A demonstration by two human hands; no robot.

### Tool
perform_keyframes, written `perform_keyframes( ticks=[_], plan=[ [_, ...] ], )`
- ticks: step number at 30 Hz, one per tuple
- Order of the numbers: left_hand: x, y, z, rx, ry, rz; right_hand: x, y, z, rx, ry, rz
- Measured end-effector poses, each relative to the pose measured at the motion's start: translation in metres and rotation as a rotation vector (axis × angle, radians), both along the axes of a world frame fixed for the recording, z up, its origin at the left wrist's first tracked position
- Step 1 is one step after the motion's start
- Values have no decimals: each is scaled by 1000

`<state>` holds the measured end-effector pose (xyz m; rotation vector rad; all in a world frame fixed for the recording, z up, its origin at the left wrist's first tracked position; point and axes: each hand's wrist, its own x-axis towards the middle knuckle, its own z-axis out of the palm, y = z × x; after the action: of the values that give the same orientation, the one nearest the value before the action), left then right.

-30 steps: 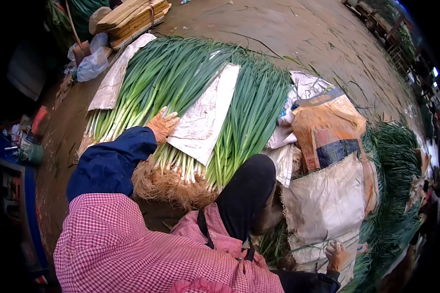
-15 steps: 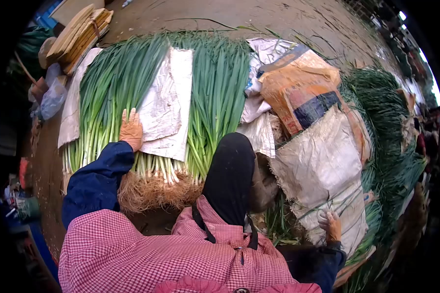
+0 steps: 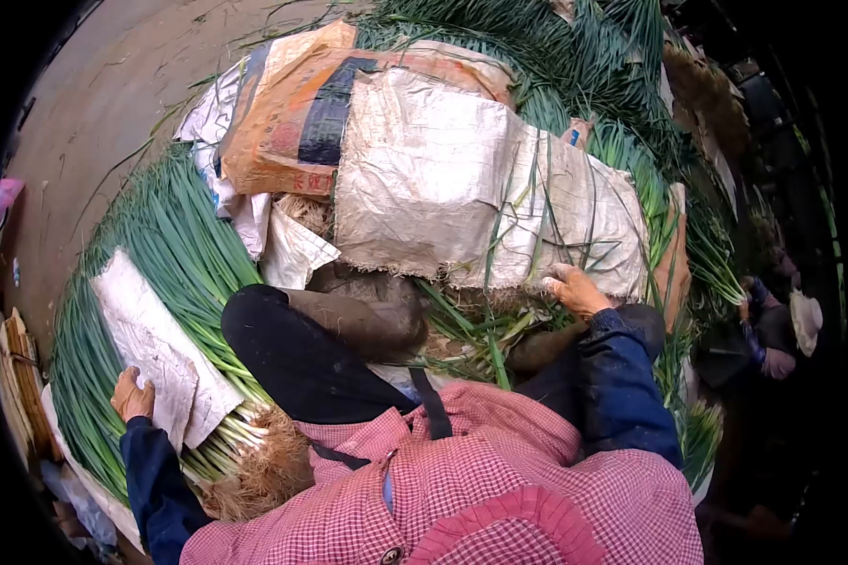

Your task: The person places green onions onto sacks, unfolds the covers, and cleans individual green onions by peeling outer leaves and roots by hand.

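Long green onions (image 3: 165, 235) with pale stems and tangled brown roots (image 3: 269, 461) lie at the lower left. A folded piece of white woven sack (image 3: 165, 344) covers part of them. My left hand (image 3: 134, 397) rests on the leaves against that piece's left edge, fingers partly spread. A larger white woven sack (image 3: 424, 179), strewn with loose leaves, spreads before my knees. At its near right edge, my right hand (image 3: 578, 290) has its fingers curled over the border, gripping it. The underside of that grip is hidden.
An orange printed sack (image 3: 278, 118) lies beyond the white one. More green onions (image 3: 575, 56) are heaped at the back and right. My bent knee (image 3: 254, 315) stands between the hands. Another person in a pale hat (image 3: 806, 320) is at the far right.
The view has swung right, so the onions and sacks have shifted left in it. My right hand now grips the white sack's edge. My left hand stays by the folded sack piece.
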<state>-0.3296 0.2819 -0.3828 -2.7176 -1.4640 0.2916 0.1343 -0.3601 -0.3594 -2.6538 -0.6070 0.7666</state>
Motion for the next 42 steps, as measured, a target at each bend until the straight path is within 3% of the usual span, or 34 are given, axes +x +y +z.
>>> perform_keyframes(
  ticks=[3,5,8,10,12,15,16,19,21,24,27,29,30,31,32,33,34,37,39,42],
  plan=[
    [49,-13,25,88,5,-21,8,30,-18,-180,-44,68],
    [104,-35,51,80,22,-35,20,72,-23,-313,-204,-35],
    [172,-66,74,44,40,-83,68,102,-93,-82,-621,130],
    [203,-68,71,-25,-34,-178,87,109,-117,-201,-510,229],
    [226,-58,54,-200,-149,-205,95,81,-132,-349,-481,201],
    [287,-89,52,-277,-60,-217,88,6,-92,-607,-266,199],
    [297,-73,24,-302,-85,-276,87,-28,-93,-642,-259,195],
    [375,-137,26,-404,-78,-405,58,-152,-93,-729,-289,265],
    [424,-149,-1,-441,-168,-589,20,-243,-90,-787,-276,350],
    [513,-208,16,-411,-151,-814,-33,-327,-62,-941,205,175],
    [596,-256,12,-409,-200,-1039,-53,-405,-38,-978,1041,-309],
    [649,-281,-7,-419,-144,-1153,-53,-468,-43,-551,1348,-505],
    [678,-291,-21,-392,-90,-1195,-46,-495,-54,-557,1350,-504],
    [707,-302,-32,-329,-37,-1203,-33,-516,-64,-746,1105,236],
    [732,-312,-43,-267,17,-1207,-20,-536,-73,-934,698,908],
    [753,-318,-57,-240,-40,-1193,25,-422,-19,-1073,603,327],
    [772,-322,-68,-208,-91,-1178,75,-289,46,-1004,364,-264],
    [802,-341,-67,-171,95,-1016,158,-200,36,-542,-270,-268],
    [804,-348,-54,-98,201,-924,220,-181,-8,-189,-610,-67],
    [788,-320,-55,-220,2,-1057,323,-166,-75,-428,-736,23]
  ],
)
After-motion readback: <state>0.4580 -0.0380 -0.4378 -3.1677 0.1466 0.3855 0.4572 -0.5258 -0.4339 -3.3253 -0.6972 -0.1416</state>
